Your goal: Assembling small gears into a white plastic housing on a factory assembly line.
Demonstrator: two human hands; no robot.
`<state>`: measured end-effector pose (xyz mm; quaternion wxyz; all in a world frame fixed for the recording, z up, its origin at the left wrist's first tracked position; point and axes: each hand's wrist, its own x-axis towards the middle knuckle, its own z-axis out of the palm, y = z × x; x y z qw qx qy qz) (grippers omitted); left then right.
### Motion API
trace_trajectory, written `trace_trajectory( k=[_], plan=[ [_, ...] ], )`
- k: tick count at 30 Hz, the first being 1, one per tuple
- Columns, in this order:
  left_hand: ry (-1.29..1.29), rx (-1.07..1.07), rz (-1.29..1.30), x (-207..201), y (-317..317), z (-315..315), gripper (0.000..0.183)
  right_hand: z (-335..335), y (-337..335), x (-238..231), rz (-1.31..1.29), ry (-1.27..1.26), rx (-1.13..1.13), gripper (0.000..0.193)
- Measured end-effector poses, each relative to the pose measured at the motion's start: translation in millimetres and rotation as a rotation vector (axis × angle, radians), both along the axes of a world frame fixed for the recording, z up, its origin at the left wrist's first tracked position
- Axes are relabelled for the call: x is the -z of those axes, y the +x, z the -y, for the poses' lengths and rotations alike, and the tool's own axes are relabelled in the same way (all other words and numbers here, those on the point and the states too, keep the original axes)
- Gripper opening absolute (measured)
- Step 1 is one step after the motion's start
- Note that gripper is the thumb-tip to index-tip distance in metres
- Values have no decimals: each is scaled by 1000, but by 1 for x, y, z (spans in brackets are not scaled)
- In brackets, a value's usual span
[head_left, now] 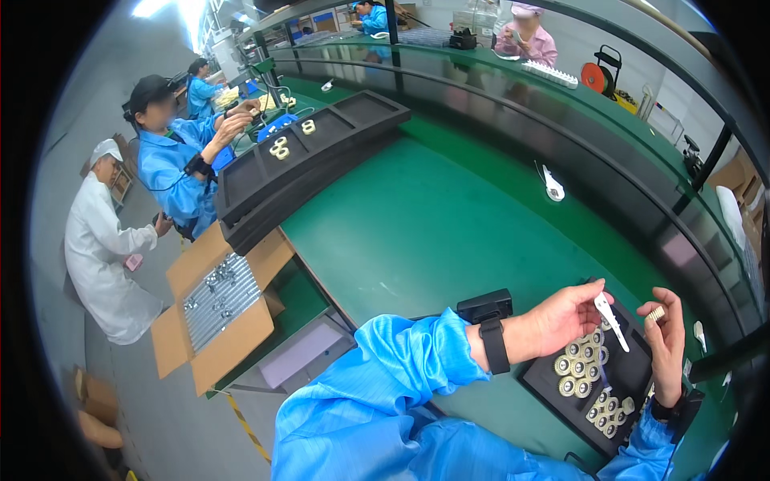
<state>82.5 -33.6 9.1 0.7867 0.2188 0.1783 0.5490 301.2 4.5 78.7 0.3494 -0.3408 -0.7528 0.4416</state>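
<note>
My left hand [565,321] pinches one end of a slim white plastic piece [613,322], which slants down to the right over a black tray [539,380]. Facing it, my right hand [666,353] is closed on a small cream ribbed round part [656,313] between thumb and fingers. The two held things are apart. Below them, the tray carries several cream toothed rings [577,369] with dark centres, and another group of cream rings [604,418] sits in its nearer compartment.
A stack of black divided trays [337,132] with a few cream parts stands on the green table [385,240]. Another white piece [553,186] lies farther back. An open carton [186,341] stands left of the table. A co-worker in blue [172,172] handles parts; a person in white [104,248] stands behind.
</note>
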Motion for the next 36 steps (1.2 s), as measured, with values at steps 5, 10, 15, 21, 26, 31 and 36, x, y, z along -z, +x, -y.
trace_trajectory(
  k=[5, 10, 15, 21, 26, 31, 36],
  plan=[
    [-25, 21, -105, 7, 14, 0, 43, 18, -2, -9, -61, 98, 62, 36],
    [0, 21, -90, 5, 13, 9, 44, 23, -2, -3, -24, 268, 6, 50],
    [63, 21, -63, 8, 14, 14, 35, 23, -6, 2, -98, 68, -37, 38],
    [70, -17, -57, 12, 18, 17, 36, 26, -9, 7, -122, 91, -59, 40],
    [22, 50, -79, 4, 13, 25, 38, 34, -13, 5, -139, 104, -80, 40],
    [95, 56, -20, 12, 28, 14, 35, 29, 6, 8, -87, 223, -73, 38],
    [90, 19, -56, 16, 9, 24, 36, 20, -8, 22, -187, -79, -203, 38]
  ],
)
